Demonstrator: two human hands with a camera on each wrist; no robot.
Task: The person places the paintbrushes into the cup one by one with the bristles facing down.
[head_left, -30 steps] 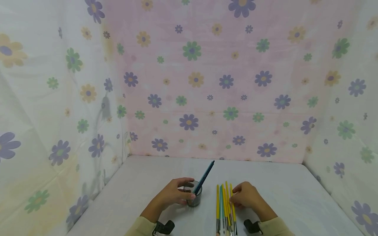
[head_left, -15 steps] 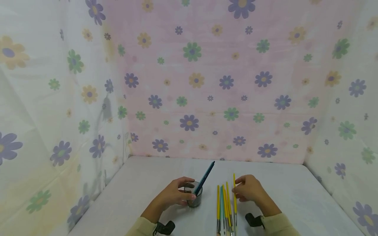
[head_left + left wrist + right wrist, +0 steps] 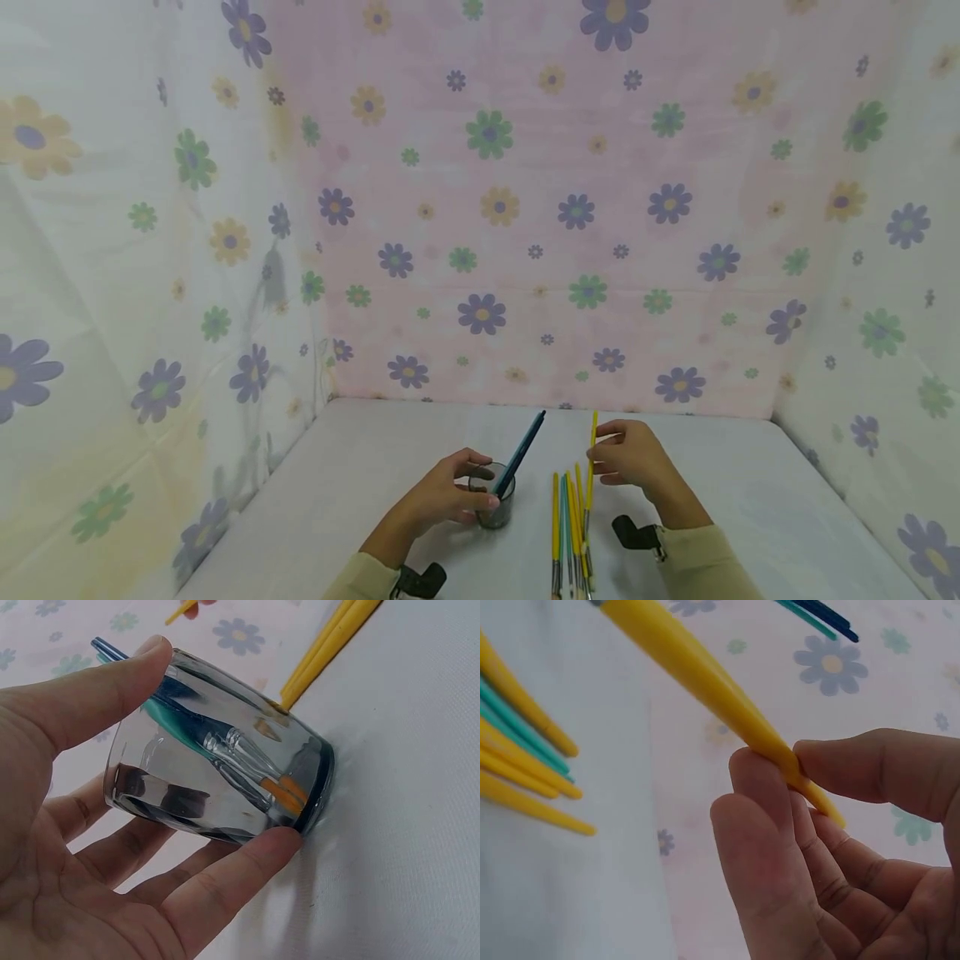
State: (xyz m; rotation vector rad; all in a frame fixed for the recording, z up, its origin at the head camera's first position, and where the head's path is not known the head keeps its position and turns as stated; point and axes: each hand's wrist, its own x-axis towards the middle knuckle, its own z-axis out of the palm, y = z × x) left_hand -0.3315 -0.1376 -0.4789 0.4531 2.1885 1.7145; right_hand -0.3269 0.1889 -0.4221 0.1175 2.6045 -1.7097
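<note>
In the head view my left hand (image 3: 442,493) holds a clear glass (image 3: 497,517), thumb on one side and fingers on the other. Dark blue and teal paintbrushes (image 3: 523,450) lean in it, bristles down, as the left wrist view shows. My right hand (image 3: 636,458) pinches a yellow paintbrush (image 3: 697,679) by the upper handle between thumb and fingers. This brush stands raised with its bristle end downward. Just below and left of that hand, several more yellow paintbrushes (image 3: 556,521) and a teal paintbrush (image 3: 565,521) lie side by side, handles pointing away from me.
A white-covered table (image 3: 405,429) bears everything. Flower-printed sheets stand behind it, the pink back sheet (image 3: 525,167) and white ones at both sides. A dark wrist camera (image 3: 636,533) sits on each sleeve.
My right hand has drawn the yellow paintbrush out of the row and lifted it up and away from me. The left hand and glass have stayed in place.
</note>
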